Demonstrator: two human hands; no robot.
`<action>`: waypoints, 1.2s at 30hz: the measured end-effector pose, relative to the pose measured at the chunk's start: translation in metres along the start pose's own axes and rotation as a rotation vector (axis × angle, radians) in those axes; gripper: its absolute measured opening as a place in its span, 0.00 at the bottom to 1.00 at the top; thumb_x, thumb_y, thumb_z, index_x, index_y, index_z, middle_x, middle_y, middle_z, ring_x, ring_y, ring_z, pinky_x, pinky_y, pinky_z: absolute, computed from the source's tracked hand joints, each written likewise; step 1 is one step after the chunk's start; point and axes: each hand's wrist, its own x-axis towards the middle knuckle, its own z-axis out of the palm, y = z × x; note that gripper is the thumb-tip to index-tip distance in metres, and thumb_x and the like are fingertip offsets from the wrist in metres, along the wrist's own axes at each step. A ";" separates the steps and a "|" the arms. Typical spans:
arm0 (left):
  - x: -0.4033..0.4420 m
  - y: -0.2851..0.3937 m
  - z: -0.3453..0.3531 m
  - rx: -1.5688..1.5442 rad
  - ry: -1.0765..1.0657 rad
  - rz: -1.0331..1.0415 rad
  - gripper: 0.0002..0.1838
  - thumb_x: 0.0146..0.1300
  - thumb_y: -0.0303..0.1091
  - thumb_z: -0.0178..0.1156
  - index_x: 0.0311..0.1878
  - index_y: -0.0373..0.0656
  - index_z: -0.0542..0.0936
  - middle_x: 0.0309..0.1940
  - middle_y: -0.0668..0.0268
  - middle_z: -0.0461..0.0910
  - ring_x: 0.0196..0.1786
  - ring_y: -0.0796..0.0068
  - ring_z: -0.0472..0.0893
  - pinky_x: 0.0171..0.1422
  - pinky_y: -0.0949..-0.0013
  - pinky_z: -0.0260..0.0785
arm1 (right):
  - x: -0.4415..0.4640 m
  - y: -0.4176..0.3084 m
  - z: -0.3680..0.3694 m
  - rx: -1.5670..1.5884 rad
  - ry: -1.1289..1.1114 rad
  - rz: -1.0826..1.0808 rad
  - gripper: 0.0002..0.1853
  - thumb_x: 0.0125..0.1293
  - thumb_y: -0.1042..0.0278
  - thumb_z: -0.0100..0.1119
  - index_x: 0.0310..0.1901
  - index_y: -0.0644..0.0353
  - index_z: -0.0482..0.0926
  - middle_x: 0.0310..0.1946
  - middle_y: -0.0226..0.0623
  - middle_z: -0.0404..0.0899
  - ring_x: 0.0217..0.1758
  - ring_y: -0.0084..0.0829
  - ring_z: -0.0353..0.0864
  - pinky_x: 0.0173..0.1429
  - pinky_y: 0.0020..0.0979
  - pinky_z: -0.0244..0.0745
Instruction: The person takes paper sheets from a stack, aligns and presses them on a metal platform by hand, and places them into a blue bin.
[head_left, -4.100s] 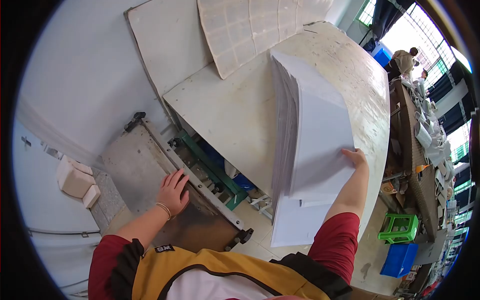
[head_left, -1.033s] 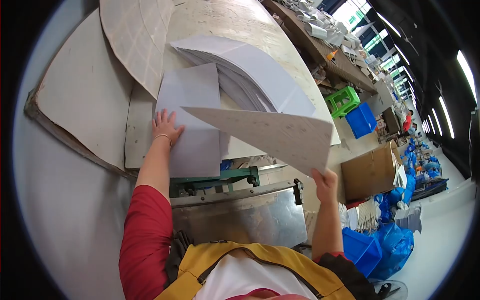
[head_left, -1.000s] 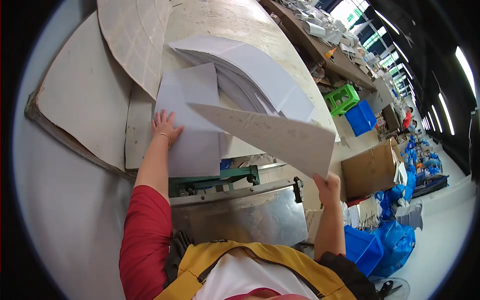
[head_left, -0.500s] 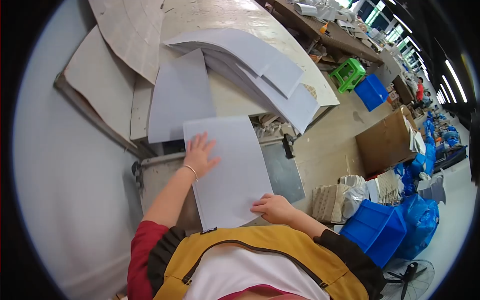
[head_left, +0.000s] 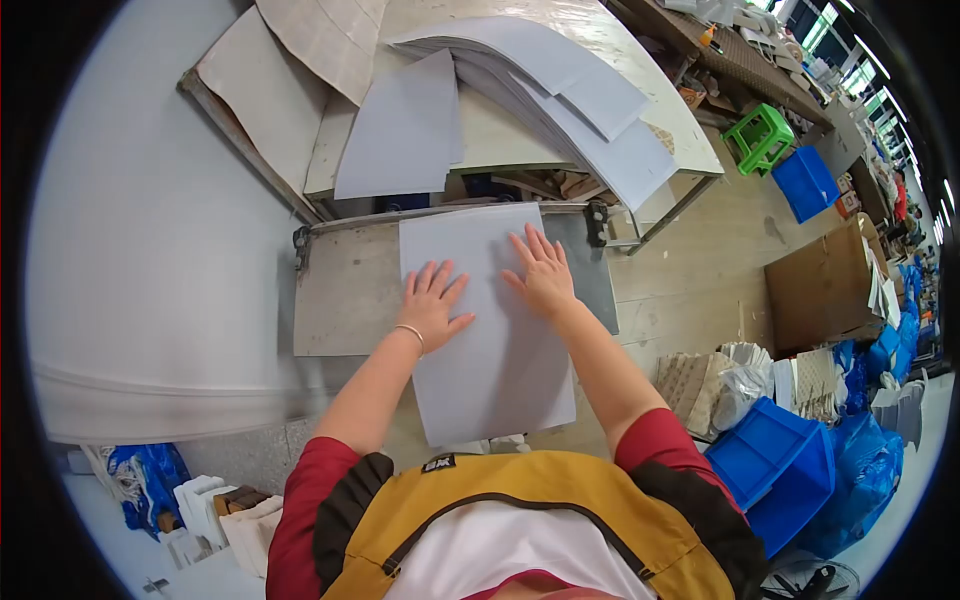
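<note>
A large white sheet (head_left: pixel 490 350) lies over a flat metal plate (head_left: pixel 345 290) in front of me, its near end reaching past the plate's edge. On the sheet's left side rests my left hand (head_left: pixel 432 305), fingers spread and palm down. My right hand (head_left: pixel 543 272) is also flat on it, near the far right corner, with fingers apart. Beyond the plate, a stack of white sheets (head_left: pixel 560 100) droops over the front of a worktable (head_left: pixel 480 150). Another white sheet (head_left: pixel 395 130) lies left of that stack and overhangs the table edge.
Dark clamps (head_left: pixel 597 224) sit at the plate's far corners. To the right are a cardboard box (head_left: pixel 820 285), blue bins (head_left: pixel 765 465), a green stool (head_left: pixel 760 137) and a blue crate (head_left: pixel 806 184). A white wall (head_left: pixel 180 270) stands at left. Bundled pieces (head_left: pixel 225 515) lie lower left.
My right hand has gone from the sheet's near right corner to its far right part and opened flat. The sheet now lies straighter on the plate. My view has shifted.
</note>
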 end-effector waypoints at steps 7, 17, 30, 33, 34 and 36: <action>0.021 -0.043 0.006 -0.042 0.126 -0.128 0.36 0.64 0.59 0.50 0.71 0.52 0.62 0.75 0.57 0.49 0.76 0.52 0.47 0.76 0.45 0.38 | 0.006 -0.023 0.031 -0.160 -0.187 0.224 0.35 0.68 0.39 0.43 0.72 0.47 0.57 0.75 0.34 0.51 0.78 0.34 0.45 0.77 0.50 0.37; 0.038 -0.036 -0.003 -0.037 0.157 -0.042 0.37 0.64 0.60 0.50 0.72 0.54 0.61 0.76 0.58 0.48 0.77 0.51 0.45 0.77 0.44 0.34 | 0.012 -0.032 0.017 -0.209 -0.293 0.257 0.35 0.68 0.38 0.43 0.72 0.45 0.57 0.75 0.35 0.49 0.78 0.36 0.44 0.78 0.49 0.36; 0.027 -0.036 0.006 -0.074 0.126 -0.106 0.37 0.64 0.61 0.49 0.73 0.55 0.60 0.76 0.59 0.48 0.77 0.51 0.44 0.77 0.44 0.34 | 0.015 -0.038 0.022 -0.228 -0.264 0.199 0.35 0.67 0.38 0.43 0.72 0.44 0.57 0.75 0.36 0.50 0.79 0.38 0.43 0.78 0.49 0.35; 0.025 -0.041 0.009 -0.097 0.147 -0.110 0.37 0.63 0.61 0.49 0.72 0.56 0.60 0.76 0.62 0.48 0.77 0.52 0.43 0.77 0.44 0.33 | 0.024 -0.047 0.031 -0.221 -0.264 0.181 0.35 0.67 0.38 0.44 0.72 0.44 0.57 0.75 0.36 0.50 0.79 0.38 0.44 0.78 0.49 0.36; 0.020 -0.047 0.008 -0.092 0.147 -0.118 0.37 0.63 0.61 0.50 0.72 0.56 0.61 0.76 0.62 0.48 0.77 0.52 0.43 0.77 0.44 0.33 | 0.025 -0.050 0.033 -0.224 -0.259 0.173 0.35 0.67 0.38 0.44 0.72 0.44 0.57 0.75 0.37 0.51 0.78 0.39 0.44 0.78 0.49 0.36; 0.018 -0.057 0.004 -0.083 0.156 -0.122 0.37 0.62 0.61 0.50 0.72 0.56 0.62 0.76 0.62 0.49 0.77 0.52 0.44 0.77 0.45 0.33 | 0.027 -0.054 0.035 -0.237 -0.249 0.172 0.35 0.67 0.39 0.45 0.72 0.44 0.57 0.75 0.37 0.51 0.78 0.39 0.45 0.78 0.49 0.37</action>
